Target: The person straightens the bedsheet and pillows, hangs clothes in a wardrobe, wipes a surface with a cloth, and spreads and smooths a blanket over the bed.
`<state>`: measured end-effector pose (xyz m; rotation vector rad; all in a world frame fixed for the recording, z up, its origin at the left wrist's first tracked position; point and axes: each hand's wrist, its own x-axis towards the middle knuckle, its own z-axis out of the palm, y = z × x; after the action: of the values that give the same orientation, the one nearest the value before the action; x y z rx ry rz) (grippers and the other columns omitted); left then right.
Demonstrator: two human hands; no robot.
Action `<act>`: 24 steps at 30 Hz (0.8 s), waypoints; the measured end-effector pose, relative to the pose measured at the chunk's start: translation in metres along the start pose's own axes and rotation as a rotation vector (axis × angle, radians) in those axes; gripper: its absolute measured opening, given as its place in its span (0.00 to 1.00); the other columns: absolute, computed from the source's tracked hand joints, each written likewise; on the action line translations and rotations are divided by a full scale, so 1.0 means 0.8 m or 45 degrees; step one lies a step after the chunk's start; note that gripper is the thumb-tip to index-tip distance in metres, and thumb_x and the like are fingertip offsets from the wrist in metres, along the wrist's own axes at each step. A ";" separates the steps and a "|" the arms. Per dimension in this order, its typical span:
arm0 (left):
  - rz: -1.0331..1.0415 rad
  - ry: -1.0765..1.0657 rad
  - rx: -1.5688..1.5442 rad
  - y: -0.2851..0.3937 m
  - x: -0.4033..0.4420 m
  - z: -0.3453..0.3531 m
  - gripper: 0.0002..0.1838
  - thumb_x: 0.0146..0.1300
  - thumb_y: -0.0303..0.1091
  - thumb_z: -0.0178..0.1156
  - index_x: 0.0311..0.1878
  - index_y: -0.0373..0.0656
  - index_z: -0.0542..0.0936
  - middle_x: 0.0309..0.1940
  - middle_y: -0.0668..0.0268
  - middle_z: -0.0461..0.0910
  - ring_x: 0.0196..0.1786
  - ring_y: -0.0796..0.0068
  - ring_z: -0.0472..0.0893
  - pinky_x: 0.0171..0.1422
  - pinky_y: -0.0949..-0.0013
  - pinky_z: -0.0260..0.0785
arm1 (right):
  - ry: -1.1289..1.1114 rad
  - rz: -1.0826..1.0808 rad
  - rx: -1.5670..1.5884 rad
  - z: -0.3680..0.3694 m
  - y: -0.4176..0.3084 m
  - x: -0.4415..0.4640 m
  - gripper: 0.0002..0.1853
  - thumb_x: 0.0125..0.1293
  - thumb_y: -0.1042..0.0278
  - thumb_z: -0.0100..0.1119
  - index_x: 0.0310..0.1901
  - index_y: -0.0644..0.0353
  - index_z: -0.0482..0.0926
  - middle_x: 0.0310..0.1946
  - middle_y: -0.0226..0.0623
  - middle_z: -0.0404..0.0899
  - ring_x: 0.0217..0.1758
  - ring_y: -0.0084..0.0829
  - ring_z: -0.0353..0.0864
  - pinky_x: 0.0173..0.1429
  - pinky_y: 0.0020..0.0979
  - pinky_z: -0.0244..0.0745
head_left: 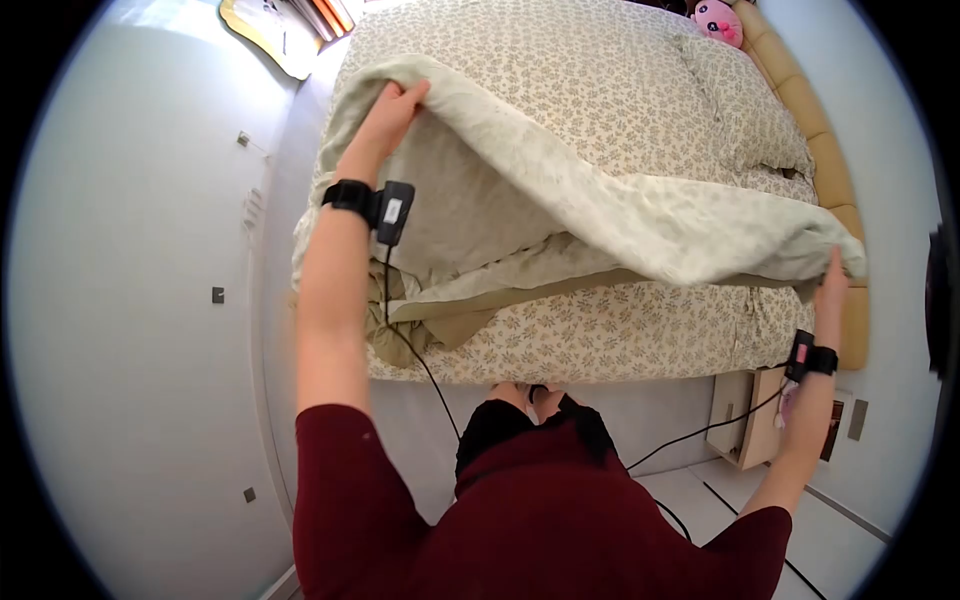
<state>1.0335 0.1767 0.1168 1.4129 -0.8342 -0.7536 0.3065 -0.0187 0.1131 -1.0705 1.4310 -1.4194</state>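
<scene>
A pale green blanket (600, 195) stretches between my two hands above the bed. My left hand (393, 115) grips its upper edge at the far left, thumb and fingers closed on the fabric. Near the headboard, my right hand (832, 280) is closed on the blanket's other end, its fingers partly hidden by the cloth. Between them the blanket sags, with a fold hanging toward me. Its darker olive underside (450, 325) lies bunched on the near left of the bed. Below is a flowered bed sheet (610, 330).
A flowered pillow (745, 110) lies against the tan padded headboard (800, 90), with a pink plush toy (719, 24) behind. A bedside drawer unit (740, 415) stands at the near right. Cables (425, 370) hang from both wrist devices. A white wall (140, 300) borders the left.
</scene>
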 end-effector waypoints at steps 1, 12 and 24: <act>-0.005 -0.089 0.041 -0.026 0.004 0.000 0.29 0.65 0.42 0.55 0.63 0.35 0.62 0.55 0.59 0.71 0.57 0.67 0.71 0.62 0.65 0.64 | -0.030 0.029 -0.153 0.011 0.025 -0.003 0.30 0.62 0.58 0.61 0.61 0.64 0.64 0.57 0.37 0.70 0.57 0.30 0.69 0.60 0.32 0.65; -1.145 -0.240 1.442 -0.387 -0.313 -0.114 0.45 0.42 0.49 0.69 0.63 0.40 0.64 0.61 0.49 0.65 0.65 0.52 0.63 0.68 0.53 0.56 | -0.628 0.267 -0.742 0.154 0.224 -0.145 0.27 0.66 0.65 0.51 0.65 0.60 0.58 0.42 0.35 0.73 0.39 0.25 0.77 0.37 0.25 0.71; -0.355 -0.468 0.054 -0.299 -0.387 0.144 0.16 0.64 0.33 0.48 0.53 0.36 0.70 0.41 0.56 0.79 0.40 0.68 0.78 0.45 0.65 0.71 | -1.484 1.726 -0.365 0.359 0.243 -0.486 0.26 0.65 0.51 0.54 0.57 0.64 0.68 0.50 0.38 0.74 0.52 0.28 0.75 0.55 0.31 0.71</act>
<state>0.7831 0.3730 -0.1383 1.4683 -0.9467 -1.2421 0.6909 0.2698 -0.0883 -0.5646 0.9827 0.3891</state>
